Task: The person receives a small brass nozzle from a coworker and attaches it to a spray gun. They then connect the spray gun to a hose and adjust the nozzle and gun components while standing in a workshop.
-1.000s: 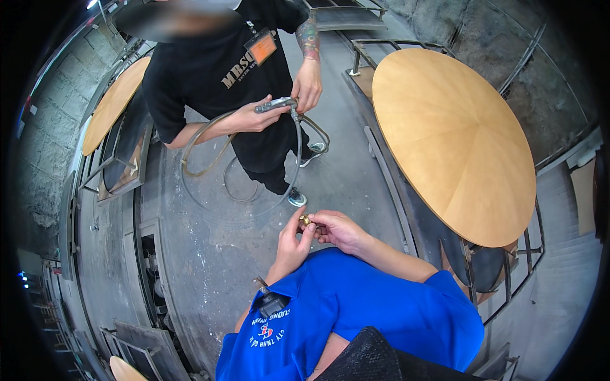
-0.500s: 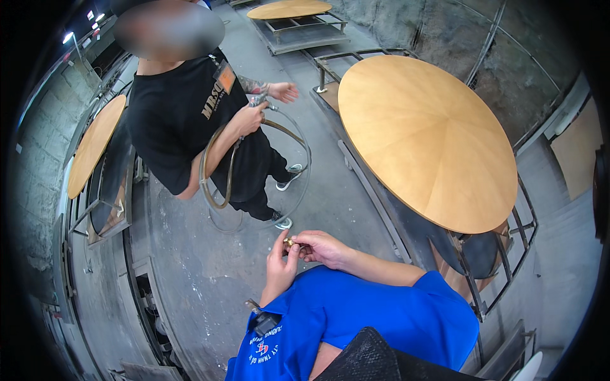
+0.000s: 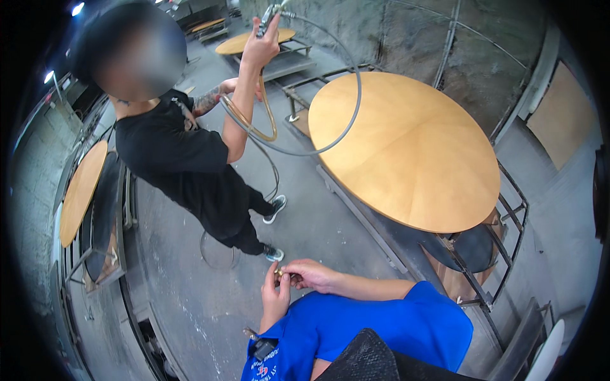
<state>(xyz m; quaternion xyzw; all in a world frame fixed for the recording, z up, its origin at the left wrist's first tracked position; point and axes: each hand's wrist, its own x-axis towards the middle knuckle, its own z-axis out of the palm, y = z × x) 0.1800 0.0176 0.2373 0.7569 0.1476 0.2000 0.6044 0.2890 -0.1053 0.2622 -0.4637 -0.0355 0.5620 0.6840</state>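
A small brass-coloured fitting [image 3: 278, 272] is pinched between the fingers of my two hands, low in the middle of the view. My left hand [image 3: 274, 298] points upward, its thumb and fingertips closed around the fitting. From the right, my right hand [image 3: 310, 275] reaches across with curled fingers and grips the same piece. The fitting's exact shape is too small to make out. Ahead of me a co-worker in black [image 3: 184, 152] holds up a metal spray gun [image 3: 267, 24] with hoses [image 3: 357, 95] looped from it.
A large round wooden tabletop [image 3: 406, 152] rests on a metal-framed cart [image 3: 508, 254] at the right. Another wooden top [image 3: 84, 193] stands on a cart at the left, and a third [image 3: 254, 42] lies farther back. A floor slot [image 3: 152, 343] runs at the lower left.
The co-worker has raised the spray gun from waist height to above the shoulder, and the hoses have swung up with it. My hands still hold the fitting; the view has shifted slightly.
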